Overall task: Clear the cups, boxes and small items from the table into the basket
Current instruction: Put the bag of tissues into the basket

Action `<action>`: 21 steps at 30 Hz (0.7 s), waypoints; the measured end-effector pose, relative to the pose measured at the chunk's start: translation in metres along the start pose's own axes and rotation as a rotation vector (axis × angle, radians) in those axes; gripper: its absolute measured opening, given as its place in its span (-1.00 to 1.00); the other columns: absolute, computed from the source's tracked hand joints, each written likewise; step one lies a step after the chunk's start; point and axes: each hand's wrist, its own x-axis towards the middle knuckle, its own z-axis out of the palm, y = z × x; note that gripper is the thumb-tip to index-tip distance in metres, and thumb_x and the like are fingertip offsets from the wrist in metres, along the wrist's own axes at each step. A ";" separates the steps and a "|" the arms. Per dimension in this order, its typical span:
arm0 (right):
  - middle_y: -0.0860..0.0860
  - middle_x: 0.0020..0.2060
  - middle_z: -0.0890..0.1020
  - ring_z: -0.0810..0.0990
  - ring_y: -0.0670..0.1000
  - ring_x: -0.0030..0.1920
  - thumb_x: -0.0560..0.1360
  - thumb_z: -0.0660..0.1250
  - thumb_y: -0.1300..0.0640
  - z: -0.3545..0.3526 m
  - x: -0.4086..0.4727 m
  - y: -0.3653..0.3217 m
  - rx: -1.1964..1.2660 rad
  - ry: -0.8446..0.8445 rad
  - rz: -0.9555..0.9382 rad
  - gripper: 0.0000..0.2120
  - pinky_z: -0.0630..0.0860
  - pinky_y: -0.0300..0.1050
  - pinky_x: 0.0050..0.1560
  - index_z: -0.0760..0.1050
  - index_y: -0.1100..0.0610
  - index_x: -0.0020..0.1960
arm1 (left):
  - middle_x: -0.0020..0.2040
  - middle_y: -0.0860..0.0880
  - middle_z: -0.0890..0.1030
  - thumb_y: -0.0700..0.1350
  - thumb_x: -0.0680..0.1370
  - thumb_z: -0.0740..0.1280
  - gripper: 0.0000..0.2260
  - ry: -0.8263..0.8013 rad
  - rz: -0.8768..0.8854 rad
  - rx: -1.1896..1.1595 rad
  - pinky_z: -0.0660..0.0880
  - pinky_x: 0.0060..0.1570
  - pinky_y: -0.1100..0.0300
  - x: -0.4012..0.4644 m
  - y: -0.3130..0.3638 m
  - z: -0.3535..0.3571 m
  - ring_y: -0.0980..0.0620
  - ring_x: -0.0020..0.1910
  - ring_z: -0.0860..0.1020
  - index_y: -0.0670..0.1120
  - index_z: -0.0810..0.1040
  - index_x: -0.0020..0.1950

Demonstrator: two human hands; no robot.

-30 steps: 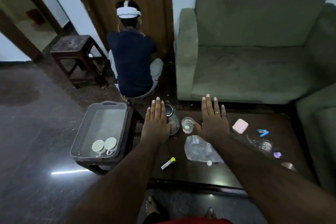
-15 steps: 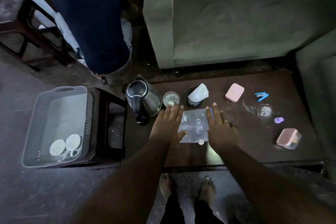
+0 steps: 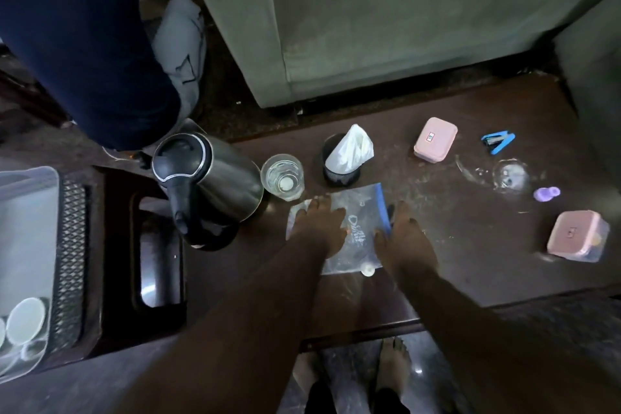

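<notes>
A clear zip bag (image 3: 358,212) with a blue strip lies flat on the dark table (image 3: 470,265). My left hand (image 3: 319,228) presses flat on its left half, and my right hand (image 3: 405,242) rests flat on its right edge. Behind the bag stand a glass of water (image 3: 283,177) and a black cup stuffed with white tissue (image 3: 344,158). To the right lie a pink box (image 3: 435,139), a second pink-lidded box (image 3: 576,235), a blue stapler (image 3: 498,142), a clear glass piece (image 3: 509,175) and a small purple item (image 3: 546,193). The grey basket (image 3: 23,245) at far left holds white cups (image 3: 25,319).
A steel kettle (image 3: 208,178) stands at the table's left end. The basket sits on a low side table (image 3: 134,262). A person in dark blue (image 3: 84,44) crouches at the upper left. A green sofa (image 3: 386,17) borders the table's far side. My bare feet (image 3: 353,376) show below the table edge.
The view has tilted down and closed in on the table. My hands, raised over the table a second ago, have dropped flat onto the zip bag and stay there.
</notes>
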 end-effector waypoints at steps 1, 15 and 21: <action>0.15 0.05 0.60 0.61 0.20 -0.07 0.51 0.35 0.07 0.001 0.002 0.000 0.072 0.001 0.020 -0.59 0.55 0.04 -0.05 0.33 0.09 0.30 | 0.61 -0.16 0.05 0.11 0.64 0.15 -0.50 -0.033 -0.022 -0.017 0.11 0.46 -0.19 0.000 0.000 0.002 -0.18 0.57 0.04 0.03 0.19 0.55; -0.12 -0.51 0.54 0.51 -0.11 -0.44 0.33 0.44 0.20 -0.051 -0.028 -0.043 0.591 -0.030 0.112 -0.92 0.41 -0.32 -0.47 0.55 0.14 -0.31 | 0.39 -0.15 0.45 -0.08 0.65 0.12 -0.67 0.131 -0.112 -0.212 0.41 0.31 0.03 -0.058 0.009 -0.066 -0.11 0.36 0.43 -0.14 0.40 0.39; 0.00 -0.40 0.56 0.50 -0.05 -0.36 0.43 0.42 0.34 -0.144 -0.084 -0.094 0.580 -0.216 -0.105 -0.81 0.42 -0.18 -0.28 0.60 0.08 -0.26 | 0.44 -0.24 0.40 -0.15 0.61 0.25 -0.60 0.126 0.041 -0.626 0.19 0.46 0.05 -0.133 0.019 -0.147 -0.17 0.46 0.32 -0.04 0.32 0.44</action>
